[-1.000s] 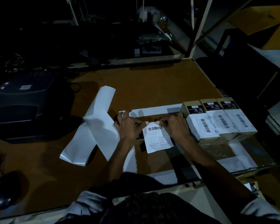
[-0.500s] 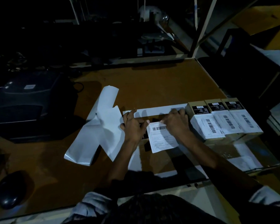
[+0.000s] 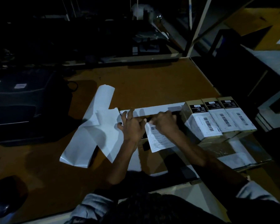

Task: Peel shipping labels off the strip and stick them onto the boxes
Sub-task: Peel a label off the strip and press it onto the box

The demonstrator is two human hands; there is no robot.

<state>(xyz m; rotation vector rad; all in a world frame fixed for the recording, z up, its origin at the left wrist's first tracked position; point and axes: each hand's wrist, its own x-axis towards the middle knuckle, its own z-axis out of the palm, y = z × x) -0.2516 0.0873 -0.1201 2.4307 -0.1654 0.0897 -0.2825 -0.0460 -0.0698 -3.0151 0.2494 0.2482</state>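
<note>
Head view, left hand: rested with fingers spread and mostly straight at the label's left edge.
Right hand: fingers curled down over the top of the shipping label; whether it pinched the label, I cannot tell.
Label: lay on a box mostly hidden beneath both hands.
Labelled boxes: three, side by side, just right of the hands.
Backing strips: white, crossed on the brown table.
Printer: dark, far left.

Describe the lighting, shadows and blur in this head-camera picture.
Head view: very dim, the far background nearly black; the white shipping label and the pale backing paper strips stand out brightest; the arms throw dark shadows on the brown wooden table; wide-angle lens bends the edges; the right hand looks slightly smeared.
</note>
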